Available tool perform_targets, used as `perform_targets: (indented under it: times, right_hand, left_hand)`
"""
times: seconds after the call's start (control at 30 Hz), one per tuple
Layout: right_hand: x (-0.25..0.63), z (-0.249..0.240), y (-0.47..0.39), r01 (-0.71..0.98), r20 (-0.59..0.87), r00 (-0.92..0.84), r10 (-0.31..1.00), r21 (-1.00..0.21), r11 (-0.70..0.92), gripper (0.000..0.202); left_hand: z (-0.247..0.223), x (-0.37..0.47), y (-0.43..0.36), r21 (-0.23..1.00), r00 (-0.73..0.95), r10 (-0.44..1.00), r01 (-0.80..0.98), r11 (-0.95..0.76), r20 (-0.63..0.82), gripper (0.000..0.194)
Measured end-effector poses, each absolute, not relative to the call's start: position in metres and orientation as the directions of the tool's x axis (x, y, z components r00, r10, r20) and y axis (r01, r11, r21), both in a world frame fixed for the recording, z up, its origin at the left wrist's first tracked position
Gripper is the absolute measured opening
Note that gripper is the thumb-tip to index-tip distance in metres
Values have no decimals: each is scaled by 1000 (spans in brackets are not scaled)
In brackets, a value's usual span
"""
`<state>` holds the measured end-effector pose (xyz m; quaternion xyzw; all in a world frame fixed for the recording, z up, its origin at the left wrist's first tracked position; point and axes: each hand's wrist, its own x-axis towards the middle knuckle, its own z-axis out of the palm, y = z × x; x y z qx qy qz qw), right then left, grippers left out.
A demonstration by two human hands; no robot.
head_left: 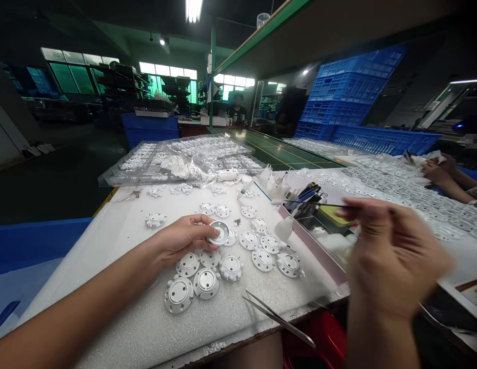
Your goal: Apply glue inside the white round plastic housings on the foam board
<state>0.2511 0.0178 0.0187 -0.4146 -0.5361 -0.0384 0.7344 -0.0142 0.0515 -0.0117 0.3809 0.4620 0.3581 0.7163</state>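
My left hand [190, 236] pinches a small round white disc [219, 233] with dark holes, thumb on its face. Around and below it, similar white round parts [206, 283] with knobbed rims lie on the white foam mat [134, 307]. My right hand [388, 251], blurred, is raised at the right and closed on a thin dark stick [315, 204] that points left; its tip is too fine to make out. Metal tweezers [279, 319] lie over the mat's front edge. Tiny dark pieces [237, 222] sit in a small heap beyond the disc.
A pink-edged box [319, 251] with tools stands right of the parts. Clear trays [146, 159] of white pieces are stacked behind. Blue crates [342, 92] rise at the back right. A co-worker's hands [438, 169] work at the far right. A blue bin [42, 241] is at left.
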Motion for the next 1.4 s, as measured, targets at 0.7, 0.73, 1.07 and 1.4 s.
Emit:
perform_targets:
  times: [0.7, 0.73, 1.07, 1.4]
  right_hand:
    - [177, -16, 43, 224, 773, 71, 630, -628, 745, 16]
    - [177, -17, 43, 220, 770, 60, 635, -630, 744, 16]
    - [178, -17, 43, 213, 753, 95, 651, -654, 726, 16]
    - [205, -4, 38, 300, 786, 440, 434, -584, 754, 19]
  left_hand:
    - [-5, -16, 52, 880, 370, 876, -237, 411, -309, 29]
    - [-5, -16, 52, 882, 371, 876, -234, 409, -308, 29]
    - [-2, -15, 49, 896, 360, 885, -216, 387, -295, 25]
    - [-5, -21, 51, 905, 413, 872, -206, 372, -264, 27]
